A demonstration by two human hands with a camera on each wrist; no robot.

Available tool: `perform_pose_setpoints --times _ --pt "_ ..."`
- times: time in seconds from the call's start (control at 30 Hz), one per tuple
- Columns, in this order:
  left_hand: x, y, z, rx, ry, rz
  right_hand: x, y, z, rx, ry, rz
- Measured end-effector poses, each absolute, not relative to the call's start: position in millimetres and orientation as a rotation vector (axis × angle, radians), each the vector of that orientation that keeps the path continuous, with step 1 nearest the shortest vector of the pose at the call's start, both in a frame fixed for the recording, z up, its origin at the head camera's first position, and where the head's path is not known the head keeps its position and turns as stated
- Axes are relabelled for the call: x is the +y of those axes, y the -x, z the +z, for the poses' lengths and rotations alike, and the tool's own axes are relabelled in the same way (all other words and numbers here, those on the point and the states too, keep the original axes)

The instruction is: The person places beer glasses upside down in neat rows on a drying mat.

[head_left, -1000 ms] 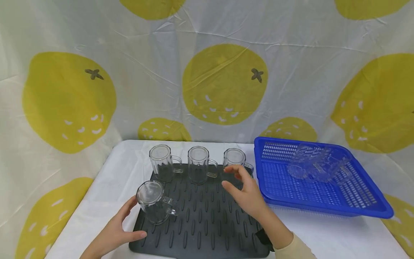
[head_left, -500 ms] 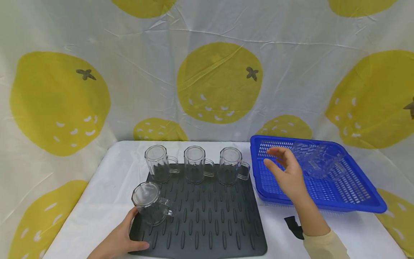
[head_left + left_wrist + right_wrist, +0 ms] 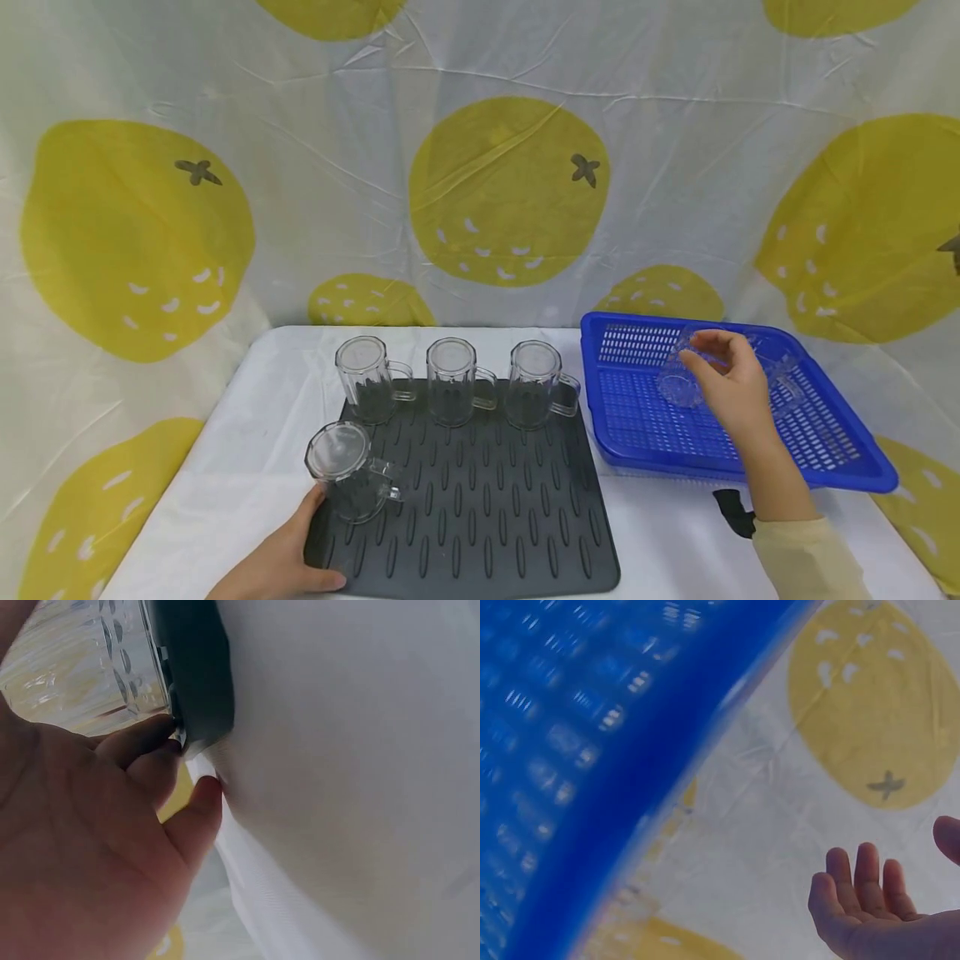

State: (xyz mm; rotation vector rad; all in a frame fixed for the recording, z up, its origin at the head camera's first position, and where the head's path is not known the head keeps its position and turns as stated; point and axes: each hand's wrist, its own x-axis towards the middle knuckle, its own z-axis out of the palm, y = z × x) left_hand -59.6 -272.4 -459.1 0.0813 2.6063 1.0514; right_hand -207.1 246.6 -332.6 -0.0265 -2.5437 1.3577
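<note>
My left hand (image 3: 281, 550) lies at the left edge of a dark ribbed drying mat (image 3: 502, 508), thumb on the near left corner. Its fingers are beside an upside-down glass mug (image 3: 348, 475); in the left wrist view, fingertips touch the mat's rim (image 3: 206, 682). My right hand (image 3: 735, 383) hovers over a blue plastic basket (image 3: 637, 462), by clear glass mugs (image 3: 678, 387) lying in it and partly hidden by the hand. The right wrist view has these fingers (image 3: 866, 877) spread and loosely bent, with nothing visible between them and the thumb.
Three more upside-down glass mugs, a left one (image 3: 367, 387), a middle one (image 3: 452, 392) and a right one (image 3: 532, 392), stand in a row along the mat's back edge, handles to the right. A white cloth (image 3: 232, 442) covers the table. Behind hangs a lemon-print curtain (image 3: 322, 183).
My right hand has moved right, from in front of the back right mug to above the basket's mugs. The left hand has stayed by the front mug and the mat's edge.
</note>
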Motion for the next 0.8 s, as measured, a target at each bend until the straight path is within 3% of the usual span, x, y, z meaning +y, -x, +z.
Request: perform_pose_setpoints --times 0.8 --pt "-269.0 57.9 -463.9 2.717 -0.115 0.987 329.8 252.6 -396.4 -2.722 0.367 1.214"
